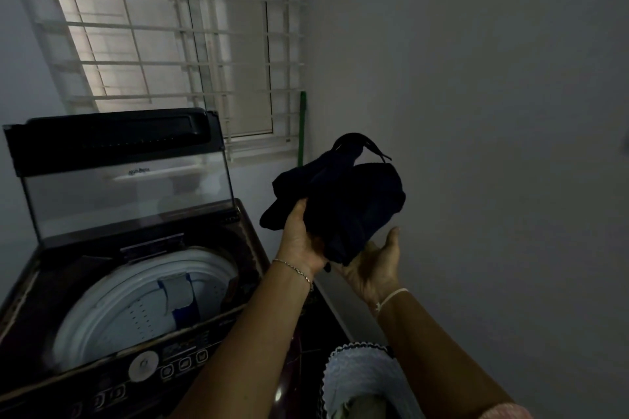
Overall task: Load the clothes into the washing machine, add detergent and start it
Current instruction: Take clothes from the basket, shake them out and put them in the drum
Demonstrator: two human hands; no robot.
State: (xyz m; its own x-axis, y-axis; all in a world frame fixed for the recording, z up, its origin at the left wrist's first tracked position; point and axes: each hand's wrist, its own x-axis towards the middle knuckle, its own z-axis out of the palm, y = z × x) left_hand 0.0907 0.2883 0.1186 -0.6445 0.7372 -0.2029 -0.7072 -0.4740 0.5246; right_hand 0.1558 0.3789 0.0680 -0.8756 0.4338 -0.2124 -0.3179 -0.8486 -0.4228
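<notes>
A dark navy garment [343, 194] is bunched up in the air to the right of the washing machine [44, 286]. My left hand [299, 238] grips its left side from below. My right hand [374, 265] cups it underneath, palm up, thumb raised. The top-loading machine stands at lower left with its glass lid [126, 177] raised upright. Its white drum [143, 303] is exposed and a pale cloth with a blue patch [180, 296] lies inside. The control panel [146, 367] with a round dial and buttons runs along the front edge.
A white laundry basket [357, 374] with a scalloped rim sits at the bottom, below my arms. A barred window [177, 44] is behind the machine. A green stick [302, 126] leans in the corner. A plain wall fills the right side.
</notes>
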